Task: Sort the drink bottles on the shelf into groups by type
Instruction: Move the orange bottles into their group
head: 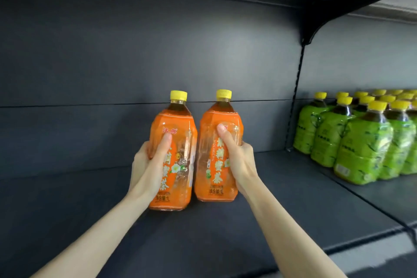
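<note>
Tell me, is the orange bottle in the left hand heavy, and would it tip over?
Probably heavy: the bottle looks full almost to its cap, and the label says 1L. Pushed near the top it might tip, being tall. Its glossy label could feel slippery.

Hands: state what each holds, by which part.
Left hand grips left orange tea bottle at mid-body; right hand grips right orange tea bottle at mid-body.

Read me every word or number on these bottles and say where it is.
"净含量1L": foot of left orange bottle and right orange bottle.
"茉莉蜜茶": down the right orange bottle.
"MOLIMICHA": beside that, last letters unsure.
Red brand up top, labels on green bottles: too blurred.
</note>
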`<state>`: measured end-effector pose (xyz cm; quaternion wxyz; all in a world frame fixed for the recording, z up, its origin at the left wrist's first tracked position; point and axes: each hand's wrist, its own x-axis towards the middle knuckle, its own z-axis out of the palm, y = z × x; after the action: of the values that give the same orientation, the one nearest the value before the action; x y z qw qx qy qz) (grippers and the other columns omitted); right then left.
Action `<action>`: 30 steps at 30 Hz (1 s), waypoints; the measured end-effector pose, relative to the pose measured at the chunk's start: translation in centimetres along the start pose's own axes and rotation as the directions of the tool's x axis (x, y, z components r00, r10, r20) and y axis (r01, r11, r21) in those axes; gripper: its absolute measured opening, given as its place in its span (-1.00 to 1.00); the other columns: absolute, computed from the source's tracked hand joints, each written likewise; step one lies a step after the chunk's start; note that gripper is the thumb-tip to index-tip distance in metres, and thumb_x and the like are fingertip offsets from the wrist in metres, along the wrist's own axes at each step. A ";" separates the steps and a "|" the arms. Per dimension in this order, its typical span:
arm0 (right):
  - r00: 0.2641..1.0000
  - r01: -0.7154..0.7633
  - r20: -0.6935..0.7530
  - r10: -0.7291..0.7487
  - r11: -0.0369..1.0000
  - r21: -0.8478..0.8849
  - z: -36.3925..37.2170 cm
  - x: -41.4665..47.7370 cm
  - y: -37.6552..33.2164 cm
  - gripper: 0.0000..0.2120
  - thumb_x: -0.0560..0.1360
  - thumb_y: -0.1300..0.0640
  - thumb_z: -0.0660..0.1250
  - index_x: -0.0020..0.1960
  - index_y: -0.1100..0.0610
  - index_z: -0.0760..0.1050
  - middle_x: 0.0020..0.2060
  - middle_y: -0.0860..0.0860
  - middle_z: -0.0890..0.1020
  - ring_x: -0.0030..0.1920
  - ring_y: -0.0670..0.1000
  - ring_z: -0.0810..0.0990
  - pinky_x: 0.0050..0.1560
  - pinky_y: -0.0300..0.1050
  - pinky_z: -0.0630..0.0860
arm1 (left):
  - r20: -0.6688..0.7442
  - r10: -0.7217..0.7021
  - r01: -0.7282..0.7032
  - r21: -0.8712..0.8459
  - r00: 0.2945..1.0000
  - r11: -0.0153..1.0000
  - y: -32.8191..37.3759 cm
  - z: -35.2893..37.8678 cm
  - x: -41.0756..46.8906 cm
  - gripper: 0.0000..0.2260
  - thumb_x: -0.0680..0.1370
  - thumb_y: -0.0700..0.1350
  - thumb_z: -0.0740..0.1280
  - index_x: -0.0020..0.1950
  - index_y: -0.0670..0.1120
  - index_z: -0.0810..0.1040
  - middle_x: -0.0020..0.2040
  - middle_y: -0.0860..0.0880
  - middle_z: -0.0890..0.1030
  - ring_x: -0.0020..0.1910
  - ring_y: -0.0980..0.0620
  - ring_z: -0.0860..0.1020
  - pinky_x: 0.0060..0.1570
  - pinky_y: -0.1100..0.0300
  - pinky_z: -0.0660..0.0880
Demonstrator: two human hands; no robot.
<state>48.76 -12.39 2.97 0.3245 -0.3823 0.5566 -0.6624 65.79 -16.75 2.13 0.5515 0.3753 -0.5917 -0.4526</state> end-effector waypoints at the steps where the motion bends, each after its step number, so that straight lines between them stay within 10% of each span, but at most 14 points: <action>1: 1.000 0.024 -0.020 -0.024 1.000 0.008 -1.4 -0.7 -0.6 -0.35 0.12 -0.43 0.41 0.00 0.02 0.58 -0.14 0.00 0.73 -0.11 0.02 0.72 0.03 0.05 0.63 | 0.020 0.012 -0.012 0.003 1.000 1.000 0.8 1.0 -0.7 -0.48 0.30 0.39 0.19 0.12 0.11 0.43 0.03 0.06 0.60 -0.01 0.05 0.59 0.05 0.00 0.52; 18: 0.874 0.126 -0.442 -0.202 0.973 -0.196 -42.4 -17.4 -8.0 -0.39 0.09 -0.44 0.38 -0.14 0.04 0.65 -0.20 0.06 0.73 -0.16 0.08 0.72 0.04 0.18 0.61 | 0.382 0.084 0.044 -0.314 0.920 0.948 7.0 36.1 -23.5 -0.46 0.32 0.41 0.27 0.09 0.06 0.58 -0.06 0.08 0.69 -0.07 0.08 0.66 0.00 0.01 0.57; 30: 0.829 0.183 -0.489 -0.272 0.958 -0.222 -61.6 -9.6 -9.6 -0.35 0.11 -0.42 0.38 -0.10 0.11 0.65 -0.21 0.07 0.73 -0.17 0.10 0.72 0.03 0.17 0.62 | 0.397 0.200 -0.052 -0.354 0.895 0.934 8.7 57.3 -22.3 -0.54 0.41 0.36 0.23 0.02 0.03 0.60 -0.15 0.11 0.69 -0.18 0.13 0.66 -0.10 0.09 0.54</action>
<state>0.04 27.63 5.60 0.0495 -0.2805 0.6262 -0.7257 11.89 13.93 4.41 0.4926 0.1282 -0.6358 -0.5803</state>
